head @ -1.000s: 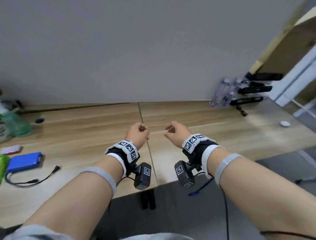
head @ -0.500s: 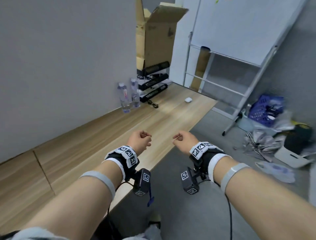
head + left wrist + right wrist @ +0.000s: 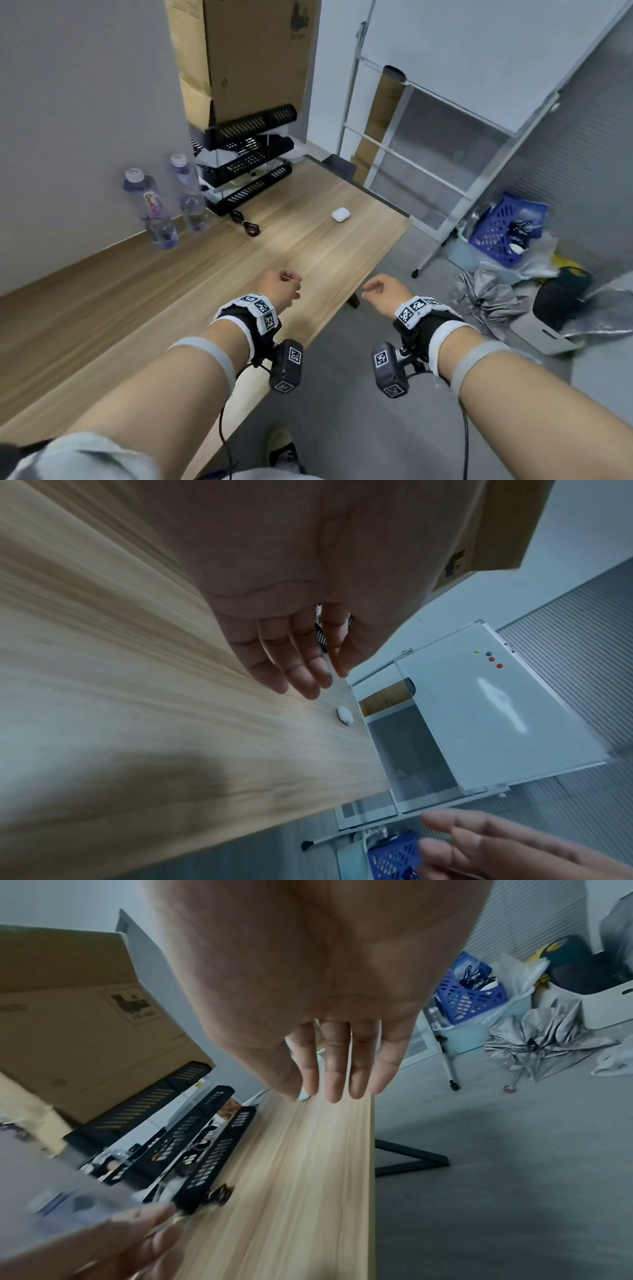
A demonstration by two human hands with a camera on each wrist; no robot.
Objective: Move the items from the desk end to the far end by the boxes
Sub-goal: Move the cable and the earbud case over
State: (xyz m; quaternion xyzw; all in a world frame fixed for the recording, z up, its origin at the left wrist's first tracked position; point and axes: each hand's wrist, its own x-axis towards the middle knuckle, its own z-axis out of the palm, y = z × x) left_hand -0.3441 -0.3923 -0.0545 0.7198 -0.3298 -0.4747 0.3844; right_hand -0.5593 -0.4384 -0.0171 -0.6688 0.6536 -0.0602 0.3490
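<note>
Both hands hang loosely curled and hold nothing. My left hand hovers over the wooden desk near its front edge. My right hand is just off that edge, above the grey floor. At the far end of the desk lie a white earbud case, two clear water bottles by the wall and a coiled black cable. The left wrist view shows relaxed fingers with the earbud case beyond them. In the right wrist view the fingers hang straight and bare.
Cardboard boxes stand on a black tiered rack at the desk's far end. A whiteboard on a wheeled frame stands beyond it. On the floor to the right are a blue basket, a silver umbrella and a white bin.
The view has swung right along the desk, and its far end with the boxes, rack and bottles is now closer. Both hands stay in front, holding nothing.
</note>
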